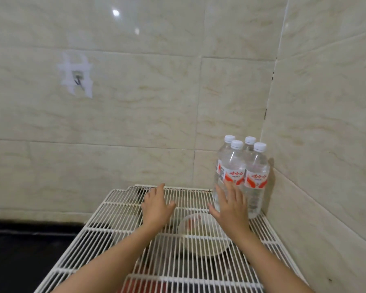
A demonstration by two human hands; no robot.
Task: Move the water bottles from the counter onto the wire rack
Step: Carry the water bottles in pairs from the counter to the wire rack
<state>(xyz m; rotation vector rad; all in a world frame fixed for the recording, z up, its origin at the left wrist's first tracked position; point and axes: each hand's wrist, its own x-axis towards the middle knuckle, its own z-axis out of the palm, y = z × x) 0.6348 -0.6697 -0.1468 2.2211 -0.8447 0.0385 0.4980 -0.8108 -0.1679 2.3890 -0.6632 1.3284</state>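
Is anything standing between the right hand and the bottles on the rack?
Nothing visible. The right hand, open, is right in front of the four water bottles standing in the far right corner of the wire rack.

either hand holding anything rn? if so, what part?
Nothing held. Left hand is open above the white wire rack. Right hand is open, fingers spread in front of the four clear plastic white-capped water bottles; contact cannot be told.

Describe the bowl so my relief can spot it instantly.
Start at the white wire rack in the tiled corner. Four water bottles stand on its far right end. The white bowl sits underneath the wires, near the right hand; it is the only thing below the rack rather than on top.
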